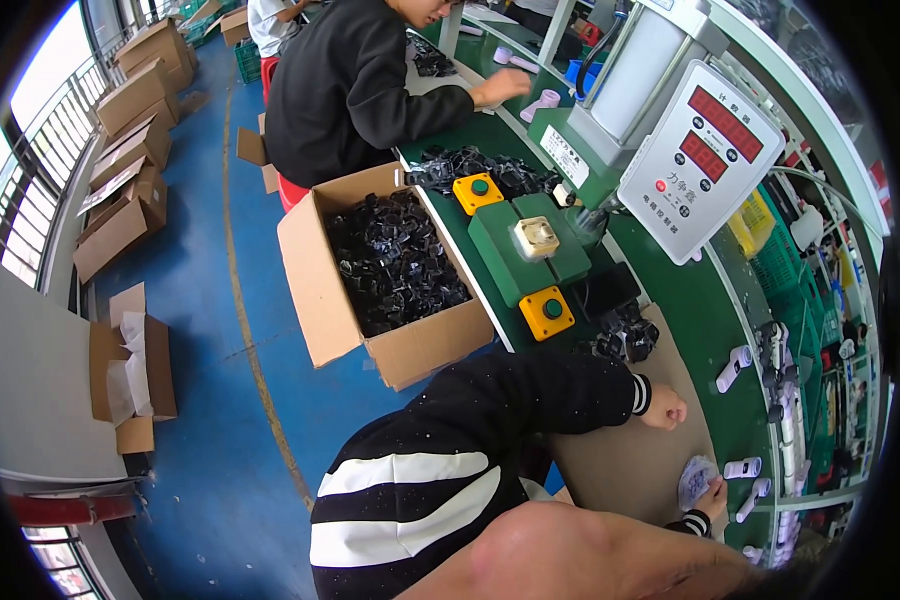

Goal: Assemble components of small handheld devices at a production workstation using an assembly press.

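Note:
My left hand (663,408), in a black sleeve with a white-striped cuff, is over the brown mat (610,455) with its fingers curled in. Whatever may be inside them is hidden. Farther down the mat, my right hand (710,497) pinches at the edge of a clear plastic bag (696,480) of small pale purple pieces. Beside that hand lie pale purple handle-like parts (742,468). A pile of black plastic parts (625,336) sits beyond my left hand, close to a green bench press (530,250).
Two yellow button boxes (547,312) flank the press fixture; a counter panel (705,160) overhangs the bench. An open carton (400,260) full of black parts stands left of the bench. A co-worker in black (330,95) sits beyond it. Racks with green crates (805,290) line the right.

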`<move>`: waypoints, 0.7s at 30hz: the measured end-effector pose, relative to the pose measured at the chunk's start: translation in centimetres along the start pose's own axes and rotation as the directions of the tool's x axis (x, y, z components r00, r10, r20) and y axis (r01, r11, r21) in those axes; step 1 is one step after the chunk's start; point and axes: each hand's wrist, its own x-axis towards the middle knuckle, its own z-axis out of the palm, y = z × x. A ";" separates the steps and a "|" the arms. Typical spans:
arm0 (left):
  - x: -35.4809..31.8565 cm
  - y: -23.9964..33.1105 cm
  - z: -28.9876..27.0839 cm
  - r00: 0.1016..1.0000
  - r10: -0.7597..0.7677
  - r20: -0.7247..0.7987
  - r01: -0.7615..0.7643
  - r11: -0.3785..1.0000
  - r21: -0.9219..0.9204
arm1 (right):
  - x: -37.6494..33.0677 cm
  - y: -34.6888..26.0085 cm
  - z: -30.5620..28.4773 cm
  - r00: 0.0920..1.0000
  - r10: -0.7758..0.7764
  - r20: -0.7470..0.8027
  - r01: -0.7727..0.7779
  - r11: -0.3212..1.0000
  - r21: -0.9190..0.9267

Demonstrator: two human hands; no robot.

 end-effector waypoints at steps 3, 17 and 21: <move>-0.2 -0.8 0.1 1.000 -0.008 -0.014 0.008 1.000 0.003 | -1.3 -2.0 -1.0 0.990 0.059 -0.125 -0.059 0.998 0.007; -0.2 -0.5 -0.3 0.996 0.071 -0.049 -0.068 0.996 0.063 | -6.0 -19.0 5.9 0.992 -0.119 0.034 0.076 0.807 0.586; -1.1 -0.6 -1.3 0.998 0.000 -0.067 0.000 1.000 -0.001 | -3.9 -24.5 6.7 0.957 -0.253 0.142 0.106 0.761 0.640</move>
